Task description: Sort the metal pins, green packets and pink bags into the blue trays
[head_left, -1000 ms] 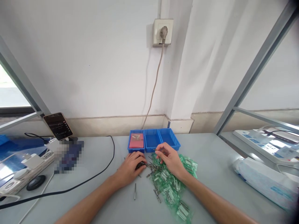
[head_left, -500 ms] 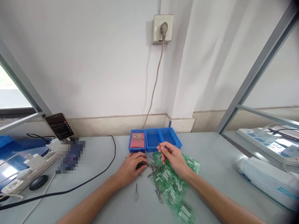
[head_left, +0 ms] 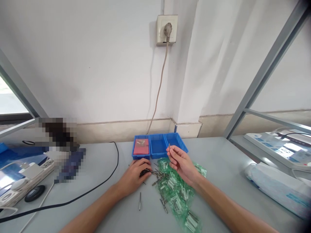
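Between thumb and fingertips, my right hand (head_left: 182,163) pinches a thin metal pin (head_left: 169,145), raised in front of the blue bins. My left hand (head_left: 134,174) rests on the table, fingers curled over several dark metal pins (head_left: 145,171), partly hidden by it. More loose metal pins (head_left: 163,175) spill to the right of that hand. Below my right forearm and wrist lies green plastic wrap (head_left: 175,191) with clusters of pale and metal pins in it. A single metal pin (head_left: 140,201) lies apart, nearer to me.
Three joined blue bins stand at the back; the left bin (head_left: 133,152) holds a red card (head_left: 141,149) with small pieces on it. A black cable (head_left: 97,184) crosses the left side, near a power strip (head_left: 29,176) and a black mouse (head_left: 35,193). At right lies a white plastic package (head_left: 277,187).
My right hand has turned slightly, and the pin in its fingertips now stands more upright and shows more. My left hand stays over the pins. The view has shifted a little.
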Available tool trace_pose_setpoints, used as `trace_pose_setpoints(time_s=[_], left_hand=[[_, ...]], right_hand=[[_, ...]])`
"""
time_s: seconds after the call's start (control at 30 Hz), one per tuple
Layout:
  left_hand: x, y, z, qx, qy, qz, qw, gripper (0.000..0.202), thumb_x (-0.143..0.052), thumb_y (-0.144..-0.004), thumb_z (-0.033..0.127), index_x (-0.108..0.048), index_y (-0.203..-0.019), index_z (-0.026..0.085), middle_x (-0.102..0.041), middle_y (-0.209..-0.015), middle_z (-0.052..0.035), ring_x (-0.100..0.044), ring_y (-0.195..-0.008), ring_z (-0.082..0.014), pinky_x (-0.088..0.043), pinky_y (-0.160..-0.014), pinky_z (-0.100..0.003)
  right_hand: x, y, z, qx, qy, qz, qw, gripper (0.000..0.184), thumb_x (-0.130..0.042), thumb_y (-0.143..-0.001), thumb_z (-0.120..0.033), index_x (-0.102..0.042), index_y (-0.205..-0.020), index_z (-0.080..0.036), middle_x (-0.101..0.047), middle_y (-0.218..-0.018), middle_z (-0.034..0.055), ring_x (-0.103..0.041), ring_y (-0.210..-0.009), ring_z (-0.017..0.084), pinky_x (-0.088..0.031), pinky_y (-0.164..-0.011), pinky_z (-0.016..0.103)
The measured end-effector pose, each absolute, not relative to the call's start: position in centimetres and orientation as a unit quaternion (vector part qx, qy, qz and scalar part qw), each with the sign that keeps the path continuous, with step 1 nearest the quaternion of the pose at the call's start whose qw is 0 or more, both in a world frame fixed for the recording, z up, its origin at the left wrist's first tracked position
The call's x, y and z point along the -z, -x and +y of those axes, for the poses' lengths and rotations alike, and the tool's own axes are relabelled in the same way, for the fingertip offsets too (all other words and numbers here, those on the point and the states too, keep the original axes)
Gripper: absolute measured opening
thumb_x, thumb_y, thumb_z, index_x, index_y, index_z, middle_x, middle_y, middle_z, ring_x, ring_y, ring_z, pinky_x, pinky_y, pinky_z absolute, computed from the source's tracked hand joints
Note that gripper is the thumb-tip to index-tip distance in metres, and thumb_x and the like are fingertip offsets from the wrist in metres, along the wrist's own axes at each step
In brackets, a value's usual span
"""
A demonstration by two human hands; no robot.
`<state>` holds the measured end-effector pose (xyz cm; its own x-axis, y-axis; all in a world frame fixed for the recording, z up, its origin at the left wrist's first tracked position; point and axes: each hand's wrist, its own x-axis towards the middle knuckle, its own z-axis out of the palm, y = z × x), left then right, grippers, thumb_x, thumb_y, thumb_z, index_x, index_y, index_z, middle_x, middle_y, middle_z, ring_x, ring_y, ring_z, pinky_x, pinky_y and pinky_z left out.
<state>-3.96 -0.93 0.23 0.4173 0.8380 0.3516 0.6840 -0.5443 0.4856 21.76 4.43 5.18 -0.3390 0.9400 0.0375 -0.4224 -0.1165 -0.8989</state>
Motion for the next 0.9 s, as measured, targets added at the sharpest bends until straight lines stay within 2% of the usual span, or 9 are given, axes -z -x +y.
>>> trace_pose_setpoints(time_s=[0.2, 0.3, 0.4, 0.53, 0.7, 0.8, 0.9], left_hand=[[-0.2, 3.9, -1.0, -0.283, -0.831, 0.460, 0.133, 0.010, -0.062, -0.109, 0.029, -0.071, -0.112, 0.026, -0.069, -0.129, -0.0054, -0.067, -0.118, -0.0233, -0.049, -0.105, -0.040], [-0.2, 3.9, -1.0, -0.285, -0.832, 0.458, 0.129, 0.008, -0.063, -0.108, 0.027, -0.070, -0.111, 0.026, -0.069, -0.129, -0.0047, -0.068, -0.118, -0.0226, -0.049, -0.105, -0.040], [-0.3, 3.9, -1.1, -0.282, -0.833, 0.458, 0.127, 0.008, -0.063, -0.108, 0.027, -0.070, -0.112, 0.026, -0.069, -0.128, -0.0043, -0.068, -0.118, -0.0223, -0.049, -0.104, -0.039], [-0.2, 4.0, -1.1, -0.280, -0.836, 0.455, 0.127, 0.008, -0.063, -0.108, 0.026, -0.069, -0.113, 0.026, -0.068, -0.129, -0.0045, -0.066, -0.118, -0.0228, -0.048, -0.104, -0.040], [0.0, 4.1, -0.9, -0.284, -0.835, 0.455, 0.121, 0.009, -0.063, -0.108, 0.026, -0.071, -0.113, 0.025, -0.067, -0.128, -0.0068, -0.064, -0.116, -0.0243, -0.049, -0.101, -0.041], [0.0, 4.1, -0.9, -0.287, -0.836, 0.452, 0.117, 0.010, -0.063, -0.109, 0.028, -0.071, -0.113, 0.025, -0.067, -0.127, -0.0071, -0.063, -0.115, -0.0245, -0.049, -0.101, -0.041], [0.0, 4.1, -0.9, -0.288, -0.836, 0.452, 0.115, 0.011, -0.063, -0.109, 0.029, -0.072, -0.113, 0.025, -0.068, -0.127, -0.0070, -0.062, -0.115, -0.0245, -0.049, -0.101, -0.042]], right_hand=[[-4.5, -21.5, 4.2, -0.524, 0.364, -0.583, 0.503, 0.042, -0.079, -0.090, -0.063, -0.071, -0.098, -0.023, -0.068, -0.097, 0.0034, -0.045, -0.052, 0.010, -0.041, -0.046, 0.028], [-4.0, -21.6, 3.9, -0.431, 0.378, -0.641, 0.511, 0.037, -0.075, -0.095, -0.060, -0.070, -0.096, -0.024, -0.064, -0.091, 0.0028, -0.049, -0.057, 0.014, -0.044, -0.049, 0.029], [-3.7, -21.5, 3.6, -0.388, 0.370, -0.672, 0.510, 0.029, -0.074, -0.097, -0.054, -0.071, -0.094, -0.025, -0.059, -0.087, 0.0025, -0.052, -0.065, 0.017, -0.047, -0.054, 0.030], [-3.8, -21.4, 3.4, -0.418, 0.358, -0.676, 0.489, 0.029, -0.075, -0.097, -0.053, -0.070, -0.092, -0.025, -0.059, -0.088, 0.0026, -0.051, -0.065, 0.017, -0.046, -0.053, 0.029], [-4.0, -21.2, 3.4, -0.521, 0.334, -0.636, 0.461, 0.039, -0.074, -0.094, -0.063, -0.071, -0.098, -0.024, -0.068, -0.098, 0.0032, -0.050, -0.054, 0.012, -0.044, -0.049, 0.029], [-4.3, -21.2, 3.4, -0.601, 0.310, -0.583, 0.450, 0.043, -0.077, -0.091, -0.065, -0.070, -0.100, -0.023, -0.065, -0.088, 0.0008, -0.045, -0.055, 0.011, -0.042, -0.049, 0.027], [-4.8, -21.2, 3.4, -0.666, 0.278, -0.542, 0.430, 0.041, -0.078, -0.093, -0.062, -0.068, -0.095, -0.022, -0.052, -0.073, -0.0040, -0.038, -0.055, 0.010, -0.037, -0.049, 0.025]])
